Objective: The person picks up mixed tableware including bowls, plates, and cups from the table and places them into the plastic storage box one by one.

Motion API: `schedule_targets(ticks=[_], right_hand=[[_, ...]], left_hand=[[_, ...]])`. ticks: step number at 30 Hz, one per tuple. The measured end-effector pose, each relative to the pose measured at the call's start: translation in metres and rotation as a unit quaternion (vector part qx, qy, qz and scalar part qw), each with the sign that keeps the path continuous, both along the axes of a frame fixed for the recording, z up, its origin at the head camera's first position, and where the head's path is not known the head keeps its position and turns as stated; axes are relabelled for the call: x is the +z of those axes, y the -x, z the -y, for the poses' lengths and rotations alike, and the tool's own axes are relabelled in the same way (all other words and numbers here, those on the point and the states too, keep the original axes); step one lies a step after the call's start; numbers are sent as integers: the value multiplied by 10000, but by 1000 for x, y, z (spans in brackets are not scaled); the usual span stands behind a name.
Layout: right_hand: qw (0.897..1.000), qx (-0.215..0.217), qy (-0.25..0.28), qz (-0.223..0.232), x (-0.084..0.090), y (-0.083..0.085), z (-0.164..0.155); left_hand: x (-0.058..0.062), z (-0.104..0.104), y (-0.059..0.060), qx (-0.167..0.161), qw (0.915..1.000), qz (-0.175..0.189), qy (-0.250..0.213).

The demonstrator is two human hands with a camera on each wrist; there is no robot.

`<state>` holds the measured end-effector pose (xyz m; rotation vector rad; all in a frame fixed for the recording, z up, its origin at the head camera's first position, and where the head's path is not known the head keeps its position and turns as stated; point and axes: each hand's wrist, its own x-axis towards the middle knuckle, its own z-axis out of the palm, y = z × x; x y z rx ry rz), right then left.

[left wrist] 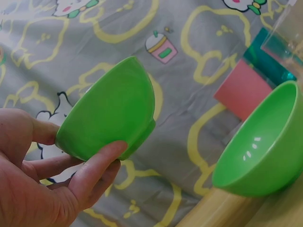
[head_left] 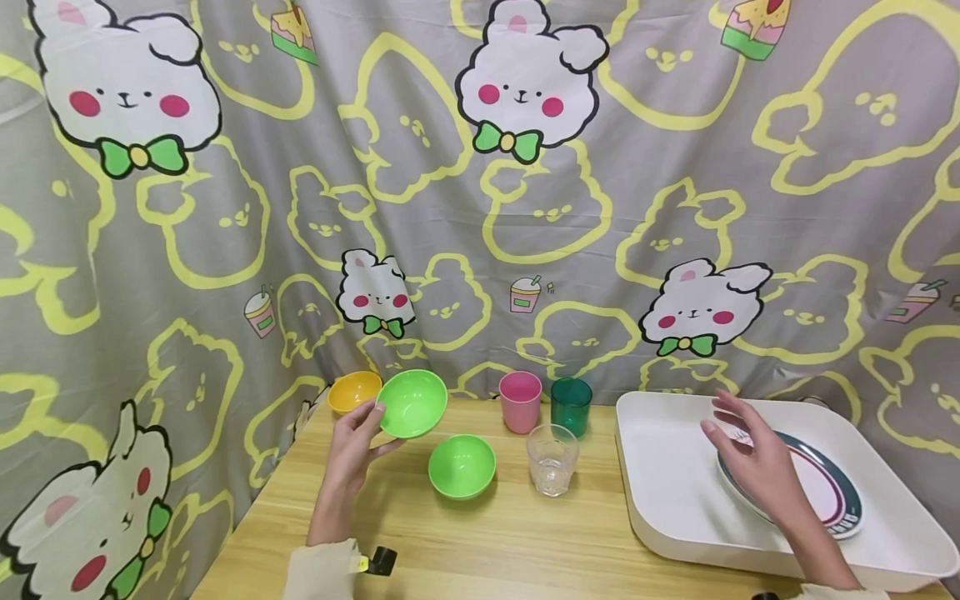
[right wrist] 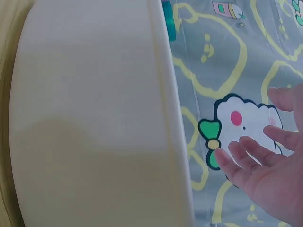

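Note:
My left hand (head_left: 356, 446) holds a light green bowl (head_left: 413, 403) above the table, thumb at its rim and fingers under it. In the left wrist view that bowl (left wrist: 111, 111) is tilted, its outer side showing. A second green bowl (head_left: 462, 467) stands on the table just to its right, and an orange bowl (head_left: 356, 392) sits behind my left hand. Over the white tray (head_left: 660, 500) hovers my right hand (head_left: 761, 458), fingers spread and holding nothing. Beneath it, plates (head_left: 843, 500) with a dark green rim lie in the tray, partly hidden by the hand.
A pink cup (head_left: 521, 402), a dark green cup (head_left: 572, 407) and a clear glass (head_left: 552, 460) stand between the bowls and the tray. Behind the wooden table (head_left: 517, 550) hangs a patterned grey curtain (head_left: 450, 208), which also runs along the left side.

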<state>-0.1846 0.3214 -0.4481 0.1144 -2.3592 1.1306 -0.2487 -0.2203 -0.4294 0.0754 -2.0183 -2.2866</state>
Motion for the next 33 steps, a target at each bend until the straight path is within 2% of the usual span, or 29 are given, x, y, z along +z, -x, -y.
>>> schedule_targets(ticks=[15,21,29,33], right_hand=[[9995,194,154,-194,-3,13,33],[9986,236,439,-194,-3,18,40],[9983,314,481,-126,0,24,54],[9969,384,645,-217,4,24,60]], left_hand=[[-1,-25,4,-67,9998,-132,-109],[-3,-36,7,-191,9994,-191,-217],[-6,-43,5,-128,9995,-61,-288],[-3,-46,6,-185,9993,-83,-306]])
